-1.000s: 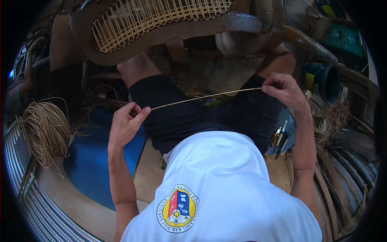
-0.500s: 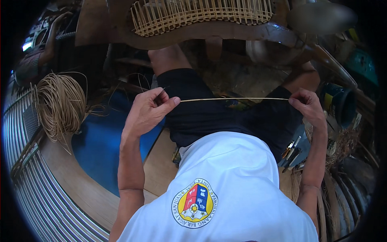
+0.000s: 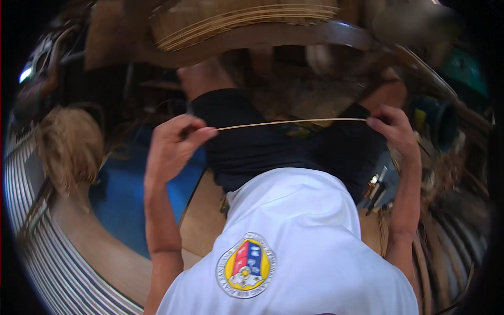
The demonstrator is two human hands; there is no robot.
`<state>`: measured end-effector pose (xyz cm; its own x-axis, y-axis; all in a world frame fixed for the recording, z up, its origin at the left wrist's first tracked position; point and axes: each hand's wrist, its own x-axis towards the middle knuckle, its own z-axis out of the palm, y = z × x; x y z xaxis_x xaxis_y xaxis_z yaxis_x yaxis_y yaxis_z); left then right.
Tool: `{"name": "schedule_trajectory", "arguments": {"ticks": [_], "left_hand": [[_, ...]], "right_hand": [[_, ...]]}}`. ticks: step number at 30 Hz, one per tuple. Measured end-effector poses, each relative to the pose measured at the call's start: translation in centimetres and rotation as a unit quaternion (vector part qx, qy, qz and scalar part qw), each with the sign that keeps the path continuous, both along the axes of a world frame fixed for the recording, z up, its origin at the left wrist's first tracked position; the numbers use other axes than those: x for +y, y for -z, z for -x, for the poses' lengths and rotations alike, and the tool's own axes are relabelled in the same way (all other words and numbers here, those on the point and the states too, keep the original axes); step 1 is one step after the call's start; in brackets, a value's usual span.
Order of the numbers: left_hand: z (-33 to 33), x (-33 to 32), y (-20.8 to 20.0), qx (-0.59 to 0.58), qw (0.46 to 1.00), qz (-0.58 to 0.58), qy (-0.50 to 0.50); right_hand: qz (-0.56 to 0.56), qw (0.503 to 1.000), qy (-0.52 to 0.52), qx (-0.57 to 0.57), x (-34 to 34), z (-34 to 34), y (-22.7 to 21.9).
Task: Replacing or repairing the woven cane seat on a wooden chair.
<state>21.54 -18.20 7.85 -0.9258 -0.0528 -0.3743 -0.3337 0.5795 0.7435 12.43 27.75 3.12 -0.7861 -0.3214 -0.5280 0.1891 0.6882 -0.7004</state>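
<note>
A thin, pale cane strand point(image 3: 291, 122) stretches nearly straight across my lap, above the dark shorts. One end is pinched between the thumb and fingers of my left hand point(image 3: 176, 142). At the other end, my right hand point(image 3: 395, 128) pinches the strand with thumb and fingertips. Ahead of my knees stands a brown wooden frame point(image 3: 252, 42) with partly woven cane point(image 3: 236, 23) set in it. The cane work is blurred, and neither hand touches it.
At my left a coil of cane point(image 3: 71, 147) lies beside a blue surface point(image 3: 123, 194) and a ribbed, silvery surface point(image 3: 58, 262). To the right are slim tools point(image 3: 375, 191), a dark container point(image 3: 438, 123) with a yellow patch, and loose fibres with wooden pieces point(image 3: 428, 252).
The whole view has shifted and blurred. My left hand sits farther left and slightly lower, my right a little higher in the picture. The strand is still held between them, now slightly slanted.
</note>
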Motion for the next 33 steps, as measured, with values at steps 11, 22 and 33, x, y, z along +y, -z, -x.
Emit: {"name": "schedule_trajectory", "arguments": {"ticks": [11, 22, 33], "left_hand": [[-0.9, -5.2, 2.3, -0.116, 0.987, -0.066, -0.091], [-1.4, -5.5, 2.8, -0.125, 0.987, -0.047, -0.091], [-3.6, -8.3, 2.0, -0.228, 0.972, 0.027, 0.05]], "right_hand": [[0.177, 0.983, 0.027, -0.032, -0.5, -0.7, -2.6], [0.195, 0.98, 0.026, -0.035, -0.5, -0.6, -2.5], [-0.273, 0.943, 0.012, 0.19, 19.0, 4.0, -4.4]]}}
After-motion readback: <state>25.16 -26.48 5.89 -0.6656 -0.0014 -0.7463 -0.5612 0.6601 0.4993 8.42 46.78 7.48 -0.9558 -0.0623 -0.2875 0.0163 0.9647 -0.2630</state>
